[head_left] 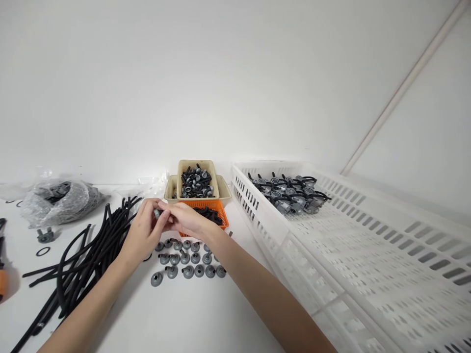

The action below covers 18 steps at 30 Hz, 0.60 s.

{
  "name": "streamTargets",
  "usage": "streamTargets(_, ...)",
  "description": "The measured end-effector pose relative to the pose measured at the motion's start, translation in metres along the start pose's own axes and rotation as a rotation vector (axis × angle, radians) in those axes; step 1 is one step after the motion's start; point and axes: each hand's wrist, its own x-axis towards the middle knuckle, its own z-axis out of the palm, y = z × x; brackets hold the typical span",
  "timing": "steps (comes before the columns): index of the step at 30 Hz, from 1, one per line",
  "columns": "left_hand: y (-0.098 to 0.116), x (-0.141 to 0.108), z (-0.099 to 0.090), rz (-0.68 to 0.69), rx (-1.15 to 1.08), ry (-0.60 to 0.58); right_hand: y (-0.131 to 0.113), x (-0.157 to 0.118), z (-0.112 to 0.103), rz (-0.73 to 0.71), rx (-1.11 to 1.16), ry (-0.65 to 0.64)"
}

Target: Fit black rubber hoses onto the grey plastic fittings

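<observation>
My left hand (143, 230) is closed around a small grey plastic fitting (157, 214), most of which the fingers hide. Against it, my right hand (187, 219) pinches at the same fitting, its fingertips touching those of the left. Just below the hands, several grey round fittings with short spouts (187, 271) stand in rows on the white table (184, 314). Partly behind my right hand is an orange basket (223, 214) of black rubber pieces (209, 214).
Black rubber tubes (106, 245) lie piled at left, near a bubble-wrap bag (69, 206) and a black ring (43, 251). A beige bin (179, 179) of small parts stands behind the basket. At right, a large white crate (253, 201) holds grey-black assemblies (290, 191).
</observation>
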Motion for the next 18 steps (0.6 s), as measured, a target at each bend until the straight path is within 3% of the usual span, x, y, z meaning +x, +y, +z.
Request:
streamTargets(4,0.002,-0.001,-0.002,0.068,0.070,0.106,0.001,-0.003,0.010,-0.014,0.053,-0.009)
streamTargets(9,0.010,-0.001,-0.003,-0.077,-0.119,0.238,0.011,0.000,0.023,-0.073,0.085,0.028)
streamTargets(18,-0.006,0.001,-0.001,-0.410,-0.346,0.171,0.027,0.005,0.031,-0.237,0.026,0.182)
